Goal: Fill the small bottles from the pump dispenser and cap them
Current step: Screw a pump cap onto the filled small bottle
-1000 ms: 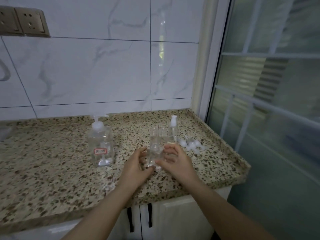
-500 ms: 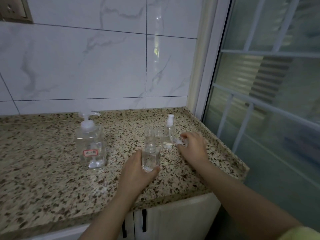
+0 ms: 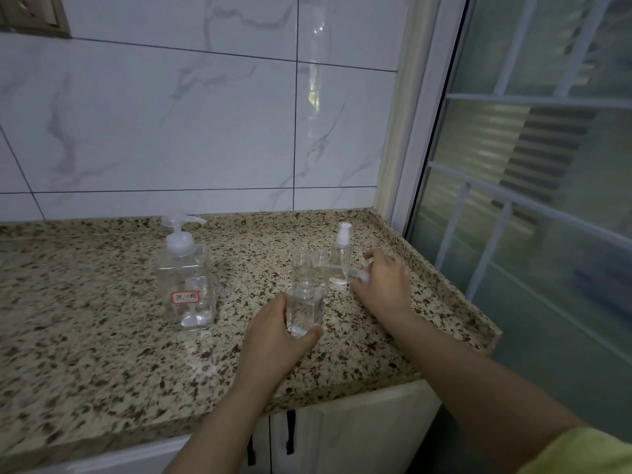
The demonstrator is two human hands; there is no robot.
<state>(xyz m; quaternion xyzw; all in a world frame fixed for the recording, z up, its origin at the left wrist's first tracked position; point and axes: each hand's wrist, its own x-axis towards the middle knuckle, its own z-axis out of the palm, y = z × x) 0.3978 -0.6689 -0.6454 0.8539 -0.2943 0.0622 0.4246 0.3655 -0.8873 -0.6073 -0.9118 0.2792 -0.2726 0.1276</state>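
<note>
The scene is looking dim and bluish. Daylight is coming from the window (image 3: 533, 165) on the right, and it is leaving a pale glare streak on the far wall tiles (image 3: 314, 80). The window bars are appearing smeared by blur. Straight lines are bending near the edges.
</note>
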